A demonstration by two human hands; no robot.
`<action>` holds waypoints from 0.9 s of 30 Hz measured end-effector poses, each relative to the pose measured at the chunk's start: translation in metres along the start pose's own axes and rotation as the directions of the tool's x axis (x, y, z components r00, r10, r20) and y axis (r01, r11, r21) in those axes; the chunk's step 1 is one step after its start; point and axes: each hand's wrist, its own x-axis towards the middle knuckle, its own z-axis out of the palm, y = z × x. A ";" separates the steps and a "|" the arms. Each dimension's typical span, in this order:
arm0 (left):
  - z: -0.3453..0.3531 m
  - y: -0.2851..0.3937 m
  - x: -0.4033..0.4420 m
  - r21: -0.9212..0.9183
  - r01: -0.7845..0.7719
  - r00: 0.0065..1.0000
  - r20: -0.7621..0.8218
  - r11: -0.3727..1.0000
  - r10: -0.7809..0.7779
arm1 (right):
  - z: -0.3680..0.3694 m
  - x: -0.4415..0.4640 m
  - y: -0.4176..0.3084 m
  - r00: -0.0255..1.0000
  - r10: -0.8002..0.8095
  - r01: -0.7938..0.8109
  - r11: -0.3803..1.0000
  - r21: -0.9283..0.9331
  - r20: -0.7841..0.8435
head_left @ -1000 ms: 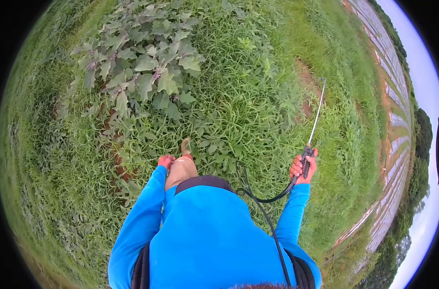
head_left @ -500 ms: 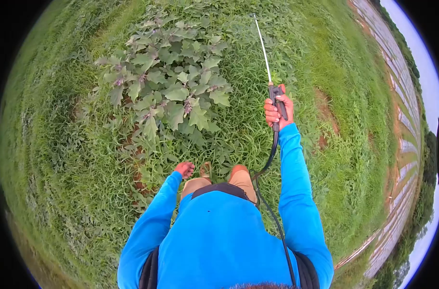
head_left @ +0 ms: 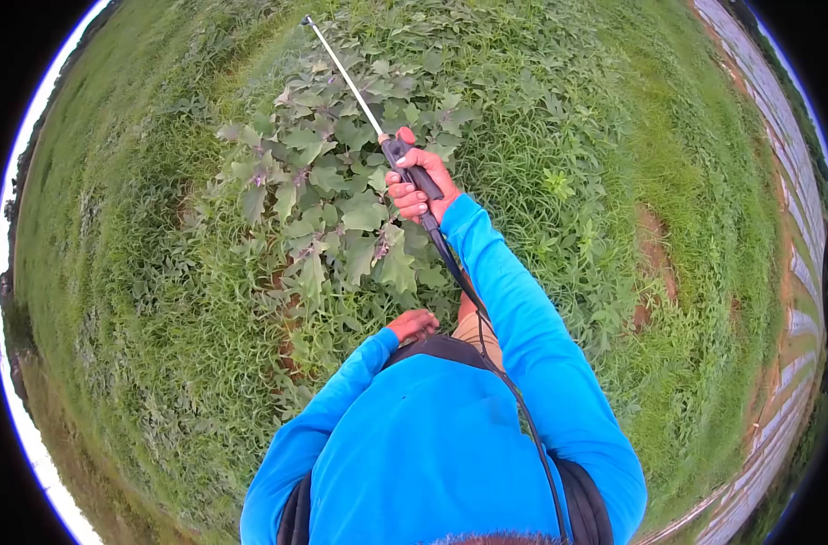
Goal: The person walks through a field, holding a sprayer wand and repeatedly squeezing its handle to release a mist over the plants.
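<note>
My right hand (head_left: 420, 186) is wrapped round the black grip of a sprayer wand (head_left: 345, 76), with the thumb near its red part. The pale lance slants up and left over a broad-leaved plant (head_left: 332, 173) with purplish flowers, ending in a dark nozzle. A faint haze seems to hang beside the nozzle. From the grip a black hose (head_left: 520, 400) runs down past my right forearm and along my blue shirt. My left hand (head_left: 414, 324) hangs at my waist near my thigh, fingers loosely stretched and holding nothing I can see.
Dense weeds and grass (head_left: 160, 291) surround the plant and my legs. A bare soil patch (head_left: 655, 254) shows at the right. Farther right run long rows covered with pale sheeting (head_left: 800, 209). Black straps (head_left: 585, 500) lie over my shoulders.
My right hand has swung the wand left, so its lance now crosses above the broad-leaved plant. My left hand has come in to the right, closer to my waist, its fingers less curled.
</note>
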 end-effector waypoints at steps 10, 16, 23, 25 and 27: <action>-0.033 0.140 0.139 0.007 0.128 0.985 -0.120 0.992 -0.126 | -0.031 -0.048 -0.131 0.897 -0.223 0.084 0.933 -0.349 -0.381; -0.055 0.223 0.222 0.105 0.126 0.980 -0.167 0.986 -0.107 | -0.089 -0.175 -0.159 0.741 -0.341 0.183 0.932 -0.314 -0.579; -0.058 0.300 0.275 -0.041 0.037 0.983 -0.180 0.998 -0.044 | -0.118 -0.334 -0.157 0.534 -0.378 0.314 0.919 -0.238 -0.756; -0.054 0.315 0.284 -0.058 0.024 0.981 -0.193 0.998 -0.035 | -0.126 -0.369 -0.162 0.418 -0.381 0.387 0.896 -0.217 -0.825; -0.050 0.328 0.290 -0.058 -0.057 0.973 -0.228 0.997 0.043 | -0.137 -0.401 -0.173 0.332 -0.416 0.409 0.872 -0.268 -0.847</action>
